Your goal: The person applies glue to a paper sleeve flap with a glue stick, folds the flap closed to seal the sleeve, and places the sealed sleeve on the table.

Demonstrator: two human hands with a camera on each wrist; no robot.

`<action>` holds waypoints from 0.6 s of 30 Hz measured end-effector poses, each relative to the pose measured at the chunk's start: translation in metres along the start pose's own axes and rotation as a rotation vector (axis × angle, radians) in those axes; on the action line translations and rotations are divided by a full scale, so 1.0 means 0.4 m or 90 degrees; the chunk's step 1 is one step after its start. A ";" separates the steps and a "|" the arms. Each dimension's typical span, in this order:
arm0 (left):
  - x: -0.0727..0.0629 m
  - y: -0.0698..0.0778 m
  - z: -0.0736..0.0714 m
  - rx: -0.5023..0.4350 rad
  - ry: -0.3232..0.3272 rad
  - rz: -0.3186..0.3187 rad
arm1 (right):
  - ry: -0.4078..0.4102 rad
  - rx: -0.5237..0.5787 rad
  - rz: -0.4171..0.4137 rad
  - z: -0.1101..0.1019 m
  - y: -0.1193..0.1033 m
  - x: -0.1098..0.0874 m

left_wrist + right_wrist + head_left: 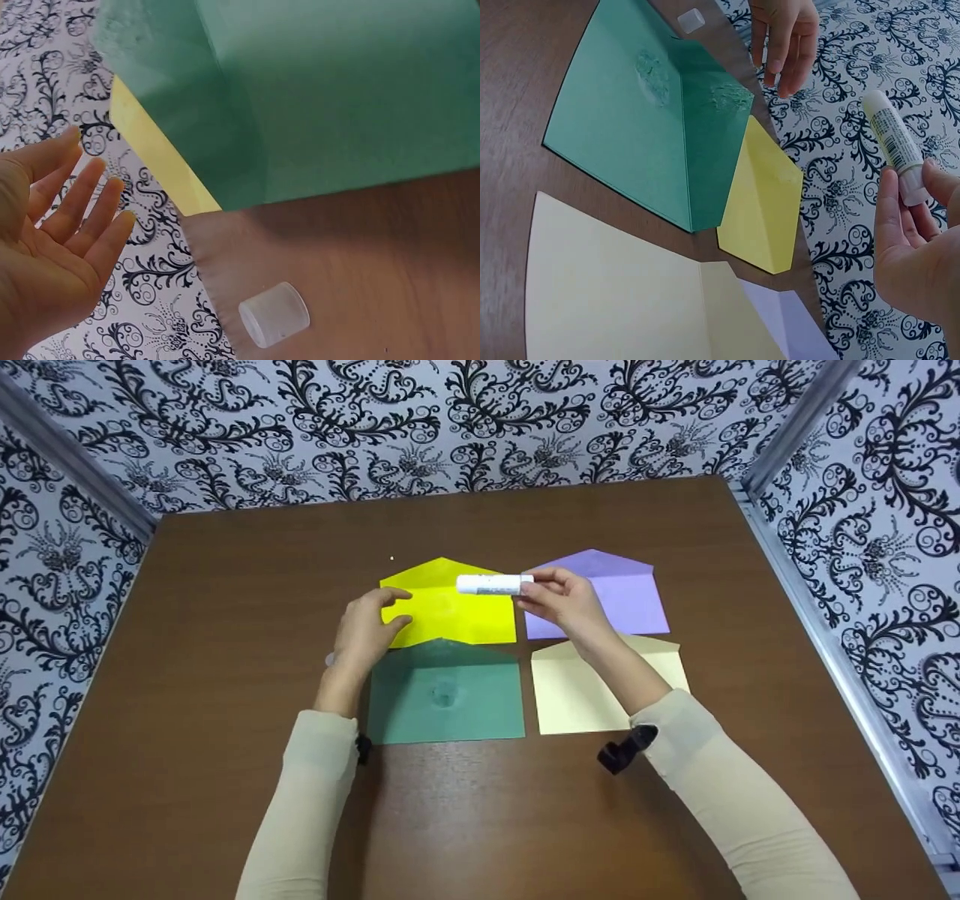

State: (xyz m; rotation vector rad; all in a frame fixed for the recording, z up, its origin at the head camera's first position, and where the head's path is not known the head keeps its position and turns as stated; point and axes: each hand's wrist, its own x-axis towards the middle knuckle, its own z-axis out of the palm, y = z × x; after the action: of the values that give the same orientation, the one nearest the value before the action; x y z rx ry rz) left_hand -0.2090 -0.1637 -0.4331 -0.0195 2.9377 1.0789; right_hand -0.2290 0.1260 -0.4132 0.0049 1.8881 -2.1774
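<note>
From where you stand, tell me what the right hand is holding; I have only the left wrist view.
Observer: The right hand grips a white tube, probably a glue stick, by one end.
Operator: Now name the envelopes I'm missing.
Observer: A purple envelope and a cream envelope, both showing in the head view.
Operator: Check the green envelope's body, below the flap, for marks.
Observer: The green envelope has a smeared-looking patch there; I can't tell whether it's wet.
</note>
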 end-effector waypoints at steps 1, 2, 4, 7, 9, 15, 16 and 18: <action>0.004 -0.002 0.001 0.014 -0.003 -0.005 | 0.001 -0.008 -0.002 0.005 -0.002 0.003; 0.008 -0.003 0.003 0.028 -0.007 -0.008 | 0.001 -0.015 -0.005 0.010 -0.004 0.006; 0.018 -0.008 0.008 0.056 -0.017 -0.011 | -0.001 -0.033 -0.013 0.021 -0.008 0.013; 0.032 -0.018 0.019 0.095 -0.035 -0.006 | -0.001 -0.063 -0.024 0.038 -0.012 0.025; 0.039 -0.025 0.026 0.115 -0.046 0.000 | -0.001 -0.080 -0.030 0.048 -0.015 0.033; 0.053 -0.042 0.042 0.152 -0.080 0.017 | 0.007 -0.096 -0.040 0.071 -0.019 0.059; 0.055 -0.045 0.043 0.153 -0.088 0.018 | 0.009 -0.102 -0.042 0.074 -0.019 0.063; 0.058 -0.050 0.047 0.155 -0.105 0.022 | 0.014 -0.116 -0.046 0.080 -0.019 0.071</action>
State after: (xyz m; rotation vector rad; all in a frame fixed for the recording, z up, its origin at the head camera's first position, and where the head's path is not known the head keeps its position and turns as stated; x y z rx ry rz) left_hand -0.2318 -0.1671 -0.4606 0.1174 2.9041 0.6830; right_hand -0.2526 0.0904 -0.4058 -0.0757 2.1224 -2.0494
